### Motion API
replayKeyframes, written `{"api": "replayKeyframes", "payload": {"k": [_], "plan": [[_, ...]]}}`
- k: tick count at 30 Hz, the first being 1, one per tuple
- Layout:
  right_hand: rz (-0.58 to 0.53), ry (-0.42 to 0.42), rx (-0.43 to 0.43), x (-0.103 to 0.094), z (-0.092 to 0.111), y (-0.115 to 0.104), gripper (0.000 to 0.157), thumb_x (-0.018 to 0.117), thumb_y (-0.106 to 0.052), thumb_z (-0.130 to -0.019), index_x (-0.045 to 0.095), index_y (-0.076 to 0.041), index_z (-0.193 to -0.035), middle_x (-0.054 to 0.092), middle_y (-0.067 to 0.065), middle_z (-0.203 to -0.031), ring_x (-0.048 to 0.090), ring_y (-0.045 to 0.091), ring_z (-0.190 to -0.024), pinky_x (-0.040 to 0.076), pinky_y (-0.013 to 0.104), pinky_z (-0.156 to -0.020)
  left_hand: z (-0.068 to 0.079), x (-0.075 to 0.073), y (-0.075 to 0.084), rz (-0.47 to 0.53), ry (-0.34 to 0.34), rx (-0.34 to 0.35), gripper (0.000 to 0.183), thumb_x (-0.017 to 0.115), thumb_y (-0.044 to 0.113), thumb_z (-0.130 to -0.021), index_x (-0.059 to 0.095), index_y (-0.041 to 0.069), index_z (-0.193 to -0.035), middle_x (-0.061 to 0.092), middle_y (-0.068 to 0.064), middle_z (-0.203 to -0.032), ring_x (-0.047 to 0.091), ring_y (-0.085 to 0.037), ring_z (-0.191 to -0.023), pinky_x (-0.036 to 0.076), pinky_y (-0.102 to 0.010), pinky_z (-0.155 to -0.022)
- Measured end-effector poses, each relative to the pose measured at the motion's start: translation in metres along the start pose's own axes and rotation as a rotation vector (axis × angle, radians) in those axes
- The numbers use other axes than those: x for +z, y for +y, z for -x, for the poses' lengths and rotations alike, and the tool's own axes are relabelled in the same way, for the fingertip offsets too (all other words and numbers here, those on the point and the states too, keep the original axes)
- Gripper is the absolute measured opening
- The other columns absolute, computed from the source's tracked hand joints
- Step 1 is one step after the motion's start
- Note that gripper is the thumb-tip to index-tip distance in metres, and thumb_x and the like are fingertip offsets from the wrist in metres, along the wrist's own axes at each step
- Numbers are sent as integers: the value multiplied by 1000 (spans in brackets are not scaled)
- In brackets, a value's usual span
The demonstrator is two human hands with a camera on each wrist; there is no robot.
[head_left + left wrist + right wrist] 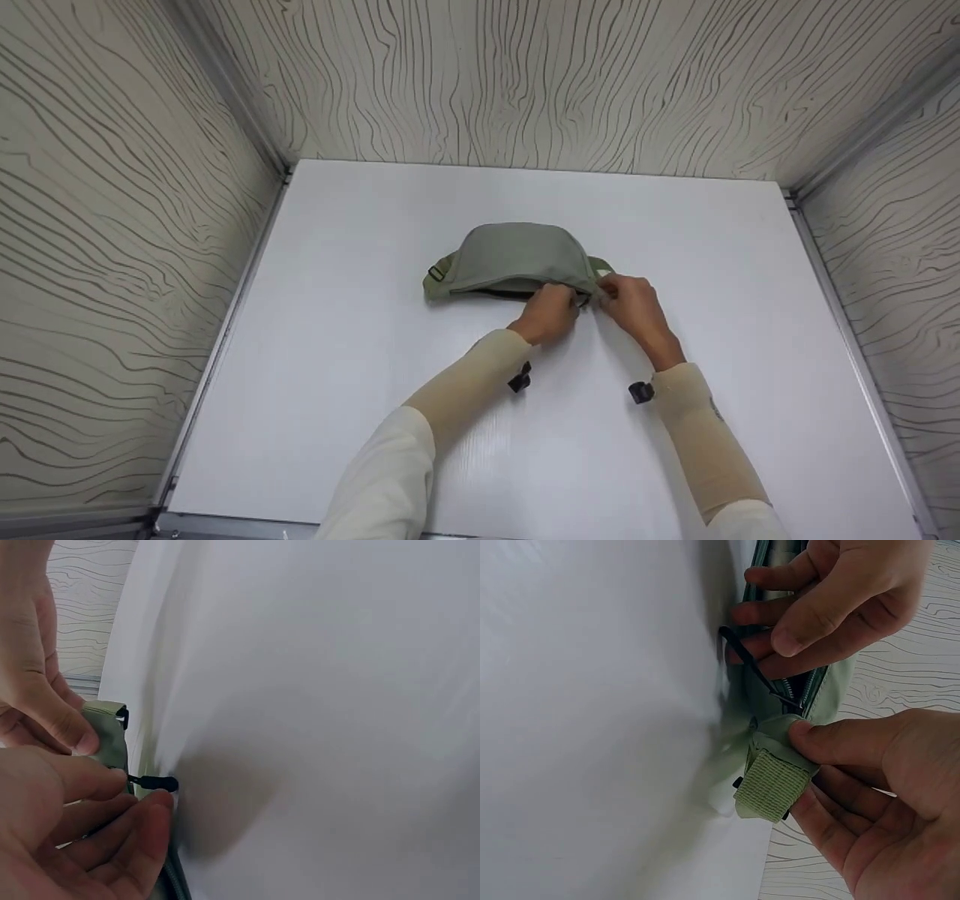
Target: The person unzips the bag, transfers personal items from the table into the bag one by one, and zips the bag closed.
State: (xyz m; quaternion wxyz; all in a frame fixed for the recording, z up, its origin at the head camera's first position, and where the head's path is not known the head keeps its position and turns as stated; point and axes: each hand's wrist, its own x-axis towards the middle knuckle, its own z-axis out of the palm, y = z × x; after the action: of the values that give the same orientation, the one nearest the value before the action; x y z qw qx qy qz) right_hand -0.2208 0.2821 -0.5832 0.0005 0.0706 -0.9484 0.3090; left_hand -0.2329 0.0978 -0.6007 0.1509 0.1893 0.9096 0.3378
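Note:
A grey-green waist bag [521,251] lies on the white table, its zipped opening gaping toward the person. My left hand [550,315] is at the right part of this opening, thumb and curled fingers about the black zipper pull [742,654]. Beside it, my right hand [636,306] pinches the bag's right end between thumb and fingers, next to the light green strap webbing [772,786]. Between the two hands, the zipper teeth [807,694] stand parted near the slider in the right wrist view. The bag's inside is mostly dark.
The white tabletop [360,360] has metal rails along its sides. Walls with a wood-grain line pattern [517,82] rise behind and at both sides. A strap buckle [436,273] sits at the bag's left end.

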Motion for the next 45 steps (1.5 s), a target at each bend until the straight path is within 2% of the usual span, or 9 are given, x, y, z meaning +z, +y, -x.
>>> {"api": "replayKeyframes", "payload": {"k": [3,7,14,20,28,35,45], "plan": [[-7,0,4,0,-1,0,23,73,4,-94,75,6,-117,78,25,-111,75,41,-105,60,56,-93,-1,1,0,38,16,-12,18,60,14,-108,78,10,-108,78,0,-106,71,-10,-98,58,-29,-85],[-13,5,11,0,0,-1,22,72,3,-95,76,5,-116,78,25,-110,75,42,-104,59,56,-93,-1,3,2,65,16,-15,16,62,14,-107,77,9,-109,77,-1,-108,70,-10,-100,58,-29,-88],[-23,1,13,0,0,1,22,72,3,-94,75,5,-117,78,25,-111,75,42,-105,59,57,-94,0,4,3,111,8,-27,11,64,15,-107,72,10,-102,69,2,-95,58,-8,-90,51,-28,-83],[-41,4,6,0,0,0,22,72,4,-95,75,6,-117,78,25,-110,75,41,-105,59,57,-93,-2,7,5,181,-10,-36,8,68,15,-105,69,11,-98,61,4,-88,56,-10,-85,46,-27,-79],[-48,-13,24,-2,0,-1,23,69,7,-96,74,6,-118,78,25,-110,75,41,-104,60,55,-92,-6,8,9,109,14,-16,22,65,15,-106,63,14,-84,61,4,-82,54,-10,-82,44,-26,-76],[-53,-18,35,-1,0,0,24,68,6,-96,74,6,-119,78,24,-111,75,41,-106,59,55,-93,-3,5,11,99,-3,-56,22,62,18,-108,60,16,-86,54,6,-81,53,-11,-80,44,-29,-75],[-29,24,9,1,-1,0,19,70,4,-96,76,5,-114,78,24,-107,75,41,-103,59,56,-90,-4,5,10,78,13,-50,29,61,24,-109,57,18,-81,51,7,-76,53,-11,-75,43,-28,-71]]}}
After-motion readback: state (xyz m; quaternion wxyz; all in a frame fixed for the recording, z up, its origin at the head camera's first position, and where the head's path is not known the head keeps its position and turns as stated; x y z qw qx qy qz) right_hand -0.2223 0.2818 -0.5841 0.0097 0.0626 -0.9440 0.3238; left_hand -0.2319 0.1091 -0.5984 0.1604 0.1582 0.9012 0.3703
